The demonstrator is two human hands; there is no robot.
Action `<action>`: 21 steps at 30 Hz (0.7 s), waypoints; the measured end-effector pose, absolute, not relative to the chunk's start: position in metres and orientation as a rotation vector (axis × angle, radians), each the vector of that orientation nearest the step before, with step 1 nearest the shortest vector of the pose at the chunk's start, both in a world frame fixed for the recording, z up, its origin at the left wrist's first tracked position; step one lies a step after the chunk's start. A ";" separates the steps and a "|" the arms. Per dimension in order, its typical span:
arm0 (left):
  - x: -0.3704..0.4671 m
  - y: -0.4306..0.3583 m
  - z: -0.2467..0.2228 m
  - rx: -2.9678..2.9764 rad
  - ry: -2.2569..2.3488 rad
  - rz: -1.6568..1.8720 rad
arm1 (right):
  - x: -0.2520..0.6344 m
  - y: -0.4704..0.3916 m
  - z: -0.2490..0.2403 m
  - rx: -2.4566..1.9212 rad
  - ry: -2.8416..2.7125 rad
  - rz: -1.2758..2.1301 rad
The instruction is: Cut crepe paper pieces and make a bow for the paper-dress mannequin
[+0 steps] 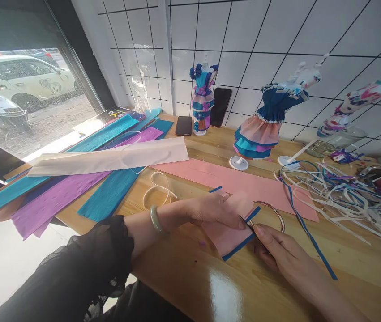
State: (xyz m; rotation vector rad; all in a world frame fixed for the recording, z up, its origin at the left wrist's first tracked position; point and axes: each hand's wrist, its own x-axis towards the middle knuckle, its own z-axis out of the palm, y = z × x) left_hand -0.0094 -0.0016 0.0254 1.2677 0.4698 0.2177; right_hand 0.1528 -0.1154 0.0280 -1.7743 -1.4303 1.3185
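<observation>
In front of the pink strip (271, 186): my left hand (215, 210) holds the blue-edged paper (225, 239); my right hand (282, 248) grips a dark tool (258, 237) at its edge. Trimming, probably; next move wants steady paper.

Left sleeve (66, 268): black, thin fabric, partly see-through, loose cut with soft folds. The sleeve terminates on the forearm in a gathered cuff (120, 237) with a ruffled, uneven edge. The underside of the cuff shows an openwork, lace-like area. Left wrist: one bangle (156, 220), pale green, smooth, glossy, rounded in section, ring-shaped. Left hand (215, 211): bare. Right hand (279, 246): bare. Right forearm (327, 288): uncovered over its visible length. Lower garment (150, 304): black, opaque cloth, visible below the near edge of the table (183, 277).
</observation>
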 end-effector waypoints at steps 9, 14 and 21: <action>-0.011 0.000 0.021 1.307 0.372 0.203 | 0.155 -0.115 0.026 -1.787 -1.449 1.257; -0.012 0.004 0.019 1.242 0.333 0.188 | 0.157 -0.115 0.024 -1.797 -1.399 1.234; -0.012 0.004 0.017 1.281 0.408 0.182 | 0.154 -0.115 0.028 -1.815 -1.410 1.190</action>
